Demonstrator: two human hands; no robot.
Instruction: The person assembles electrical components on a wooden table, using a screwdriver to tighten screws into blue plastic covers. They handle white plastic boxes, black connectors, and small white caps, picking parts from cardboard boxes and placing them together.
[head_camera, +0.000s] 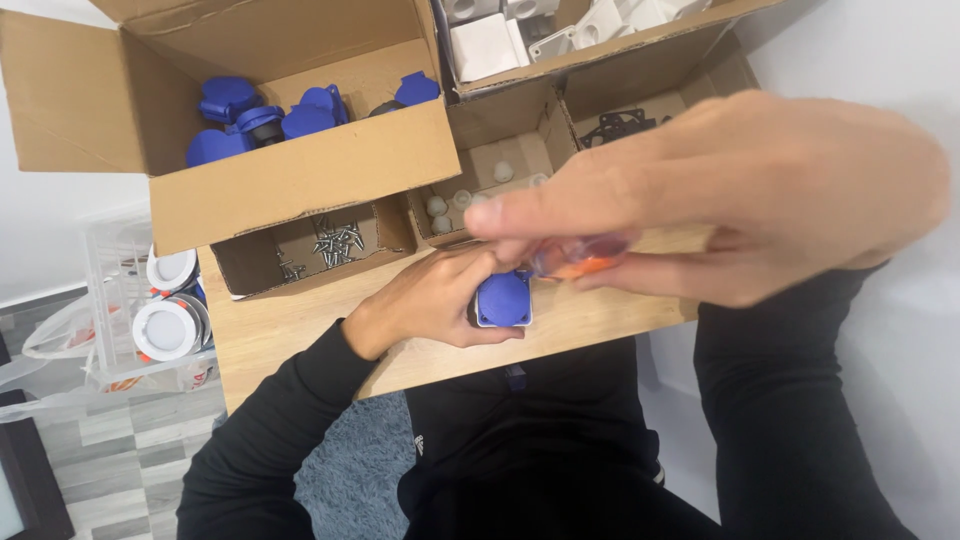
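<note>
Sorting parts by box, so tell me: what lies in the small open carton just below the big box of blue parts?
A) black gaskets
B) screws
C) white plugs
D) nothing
B: a loose pile of metal screws lies in that carton, under the big box of blue parts.

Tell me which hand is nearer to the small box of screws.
Left. The left hand grips a blue-lidded socket just below the small box of screws. The right hand, holding an orange-handled tool, is farther right.
</note>
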